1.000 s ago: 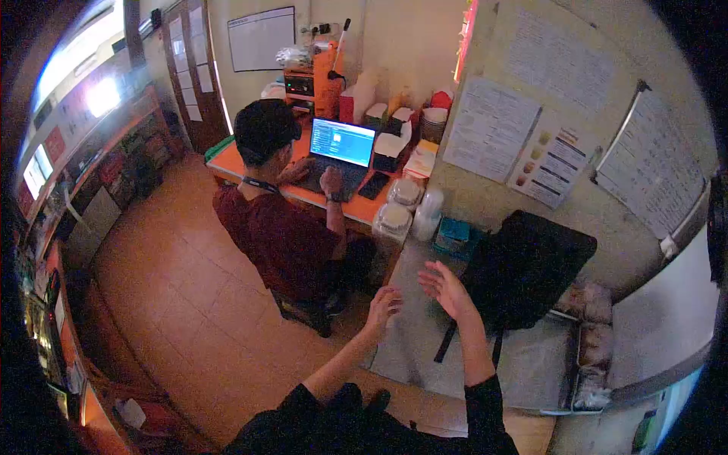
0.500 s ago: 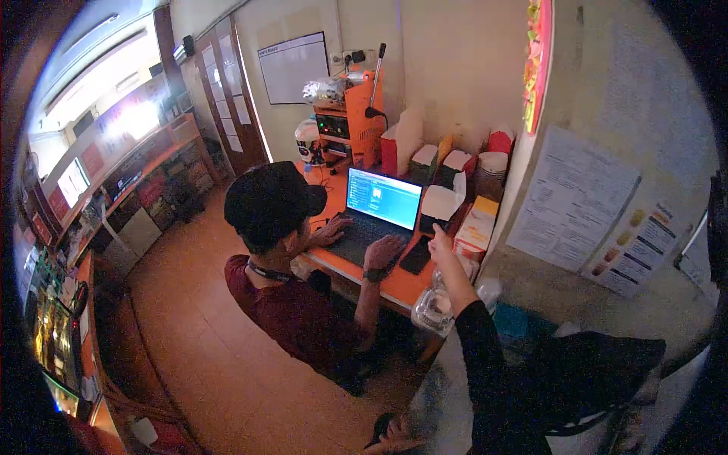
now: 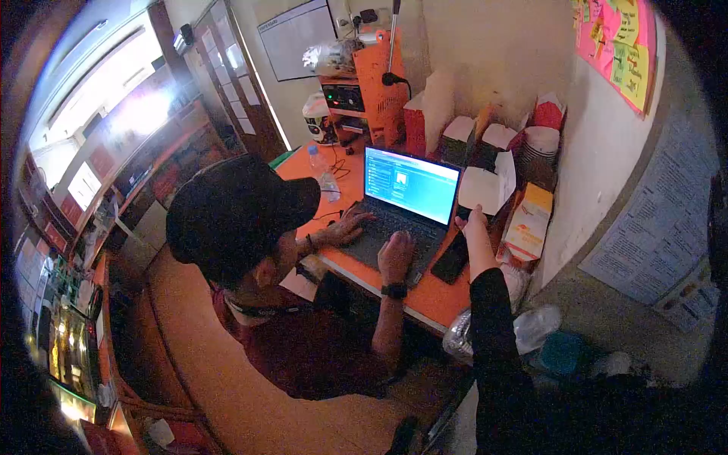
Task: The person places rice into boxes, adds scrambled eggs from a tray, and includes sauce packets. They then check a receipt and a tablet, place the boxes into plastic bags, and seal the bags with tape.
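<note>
A dark laptop (image 3: 409, 216) is set flat by its base on the orange tabletop (image 3: 440, 296), with its lid raised and leaned back. The screen (image 3: 415, 188) is lit and filled by a mostly blue page, on which lines of text are shown at the left and a small pale picture is placed near the middle; the wording cannot be read. The black keyboard deck is partly covered by a seated person's hands (image 3: 394, 258).
</note>
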Motion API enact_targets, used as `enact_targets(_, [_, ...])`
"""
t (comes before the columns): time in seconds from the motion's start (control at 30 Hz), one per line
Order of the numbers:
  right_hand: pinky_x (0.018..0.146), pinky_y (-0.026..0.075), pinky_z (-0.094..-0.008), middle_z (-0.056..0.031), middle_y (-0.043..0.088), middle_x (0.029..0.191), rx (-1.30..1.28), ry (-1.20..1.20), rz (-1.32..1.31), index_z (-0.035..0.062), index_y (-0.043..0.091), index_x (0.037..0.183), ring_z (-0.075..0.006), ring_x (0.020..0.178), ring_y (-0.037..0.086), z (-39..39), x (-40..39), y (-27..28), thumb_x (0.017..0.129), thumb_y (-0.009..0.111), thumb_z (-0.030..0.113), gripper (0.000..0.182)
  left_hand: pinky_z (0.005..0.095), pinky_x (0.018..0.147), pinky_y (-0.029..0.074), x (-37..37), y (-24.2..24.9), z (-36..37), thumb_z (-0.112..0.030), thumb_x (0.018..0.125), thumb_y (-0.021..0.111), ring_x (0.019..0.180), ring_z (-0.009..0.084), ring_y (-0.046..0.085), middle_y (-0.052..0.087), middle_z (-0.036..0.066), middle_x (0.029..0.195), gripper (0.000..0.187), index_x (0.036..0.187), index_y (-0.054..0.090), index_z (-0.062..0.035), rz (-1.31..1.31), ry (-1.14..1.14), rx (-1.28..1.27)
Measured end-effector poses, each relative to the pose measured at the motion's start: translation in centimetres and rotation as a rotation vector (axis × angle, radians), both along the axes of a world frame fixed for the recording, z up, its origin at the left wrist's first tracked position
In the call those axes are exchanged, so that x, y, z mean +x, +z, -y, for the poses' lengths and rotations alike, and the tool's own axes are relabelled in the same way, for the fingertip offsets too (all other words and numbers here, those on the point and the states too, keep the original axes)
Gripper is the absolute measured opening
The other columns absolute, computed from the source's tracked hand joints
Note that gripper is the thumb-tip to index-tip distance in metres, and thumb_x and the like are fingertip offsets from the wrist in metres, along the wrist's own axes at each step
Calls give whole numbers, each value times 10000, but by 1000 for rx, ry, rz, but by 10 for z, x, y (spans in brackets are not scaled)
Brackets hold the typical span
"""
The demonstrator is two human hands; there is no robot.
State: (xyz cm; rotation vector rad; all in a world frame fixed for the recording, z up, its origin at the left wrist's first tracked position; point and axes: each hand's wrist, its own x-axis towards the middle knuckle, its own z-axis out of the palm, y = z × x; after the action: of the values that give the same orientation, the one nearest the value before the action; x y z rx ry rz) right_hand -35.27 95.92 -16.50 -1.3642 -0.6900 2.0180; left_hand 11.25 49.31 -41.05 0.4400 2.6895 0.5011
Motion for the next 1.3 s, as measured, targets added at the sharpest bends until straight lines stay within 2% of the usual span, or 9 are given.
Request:
enact_targets(0.03, [474, 559, -336, -145, 593, 882, -2, -1, 3, 30, 506, 1128, -303, 640, 611, 0, 1, 0, 924, 499, 442, 460, 592, 999, 271, -3, 1, -1, -609, 704, 614, 1244, 408, 359, 332, 160, 1422, 826, 1391, 406, -199, 7, -3, -1])
enact_targets(0.1, [448, 556, -348, -204, 500, 1147, 46, 22, -96, 24, 399, 1267, -321, 701, 610, -4, 0, -1, 944, 494, 301, 436, 584, 1005, 270, -7, 2, -3, -592, 717, 611, 1251, 402, 353, 326, 158, 1427, 810, 1392, 403, -194, 20, -8, -3])
enact_targets(0.3, [505, 584, -366, -182, 502, 1160, 45, -63, -181, 36, 428, 1240, -319, 876, 589, -4, 10, 22, 900, 526, 83, 358, 561, 1022, 266, -15, 9, -4, -543, 756, 600, 1270, 385, 338, 308, 153, 1441, 761, 1394, 397, -181, 52, -30, 1])
enact_targets(0.63, [623, 598, -437, -193, 508, 1158, 97, -58, -189, -9, 466, 1171, -346, 971, 556, 6, 38, 67, 868, 510, 47, 311, 523, 1051, 259, -16, 26, -3, -460, 822, 582, 1303, 356, 311, 278, 146, 1464, 680, 1399, 386, -159, 97, -79, 16])
enact_targets(0.97, [576, 604, -380, -261, 420, 1313, 699, 51, -17, -74, 279, 1354, -364, 973, 600, 43, 96, 174, 917, 415, 145, 507, 485, 1081, 252, 6, 56, 21, -378, 887, 564, 1335, 328, 285, 248, 138, 1488, 601, 1404, 375, -136, 220, -200, 150])
enact_targets(1.0, [561, 605, -366, -233, 483, 1217, 691, 0, -6, -54, 368, 1275, -329, 890, 619, 52, 108, 179, 905, 425, 140, 422, 481, 1084, 252, 8, 61, 29, -370, 893, 562, 1339, 325, 282, 245, 137, 1490, 593, 1404, 374, -134, 244, -233, 206])
enact_targets(1.13, [566, 607, -372, -193, 572, 1029, 709, 112, -232, -40, 439, 1173, -289, 816, 639, 164, 238, 239, 890, 434, 117, 323, 466, 1095, 249, -3, 129, 57, -337, 919, 555, 1352, 313, 272, 233, 134, 1499, 562, 1406, 369, -125, 416, -348, 552])
enact_targets(1.27, [616, 610, -388, -176, 561, 1053, 596, 412, -373, -32, 426, 1196, -284, 840, 634, 274, 405, 285, 874, 446, 125, 358, 451, 1107, 246, -3, 277, 95, -304, 946, 547, 1365, 302, 261, 221, 131, 1509, 531, 1408, 365, -116, 650, -286, 1052])
enact_targets(1.3, [639, 609, -394, -170, 557, 1064, 618, 499, -341, -26, 421, 1209, -282, 854, 632, 287, 444, 285, 864, 468, 139, 385, 384, 1114, 253, -2, 323, 105, -266, 929, 585, 1371, 258, 264, 243, 131, 1496, 600, 1426, 310, -71, 740, -206, 1205])
